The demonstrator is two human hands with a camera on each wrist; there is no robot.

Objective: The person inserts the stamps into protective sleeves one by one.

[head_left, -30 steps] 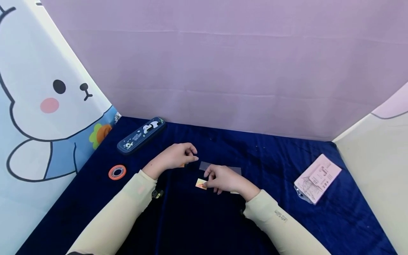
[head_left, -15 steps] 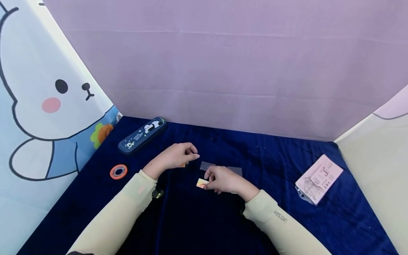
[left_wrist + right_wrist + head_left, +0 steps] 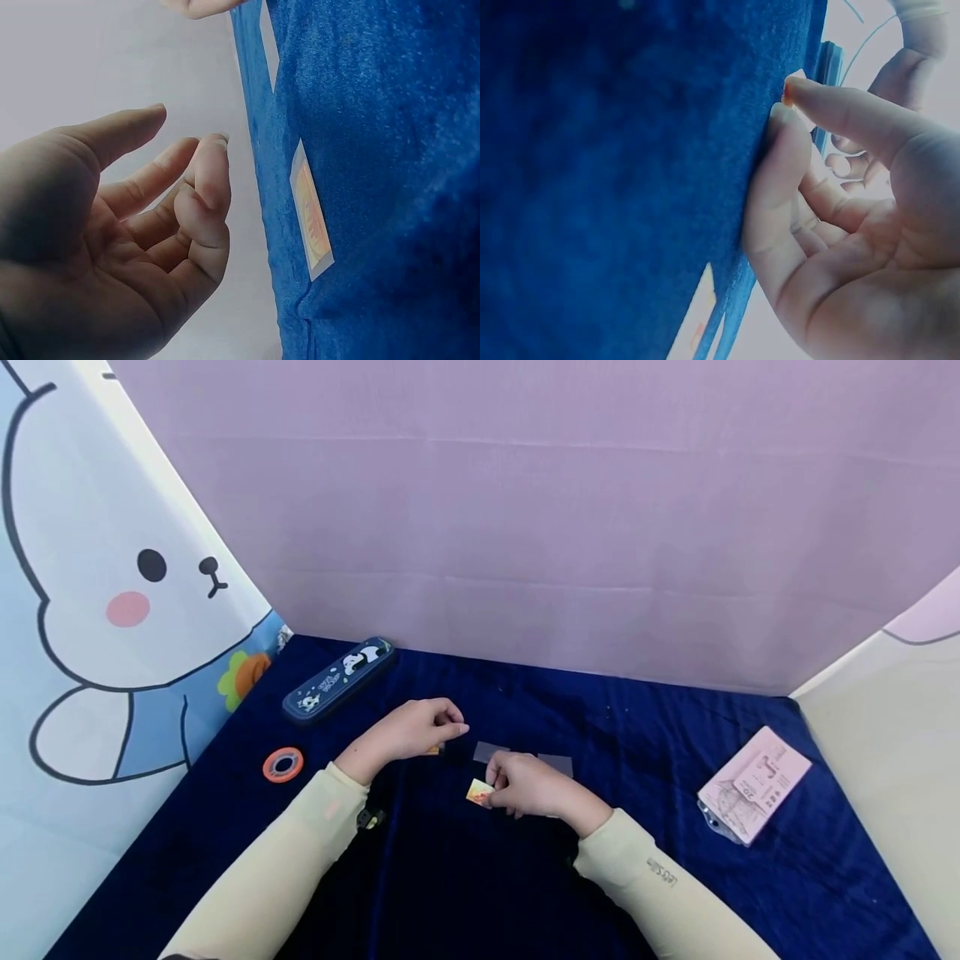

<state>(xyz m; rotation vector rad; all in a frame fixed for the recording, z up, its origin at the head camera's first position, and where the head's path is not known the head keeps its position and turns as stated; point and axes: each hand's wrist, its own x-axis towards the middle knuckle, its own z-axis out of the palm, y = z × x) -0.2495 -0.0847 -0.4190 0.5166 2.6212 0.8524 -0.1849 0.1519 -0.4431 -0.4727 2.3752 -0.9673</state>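
Note:
My right hand (image 3: pixel 528 785) pinches a small square yellow-orange picture card (image 3: pixel 478 792) at its edge, low over the dark blue cloth. In the right wrist view, thumb and forefinger meet on that card (image 3: pixel 804 112). My left hand (image 3: pixel 420 727) is to the left, fingers loosely curled, with nothing between them in the left wrist view. A second picture card (image 3: pixel 312 217) lies flat on the cloth beside it, mostly hidden by the hand in the head view. Two greyish, see-through squares (image 3: pixel 556 765) lie just beyond my right hand, which partly covers one.
A blue panda-print case (image 3: pixel 339 680) stands at the back left. Nearer is an orange ring-shaped roll (image 3: pixel 283 764). A pink booklet-like packet (image 3: pixel 754 786) lies at the right. Another card (image 3: pixel 695 319) shows below my right hand. A lilac sheet (image 3: pixel 525 527) walls the back.
The head view has shifted slightly, so everything sits a little further right. Both hands keep nearly the same place, and my right hand still pinches the card.

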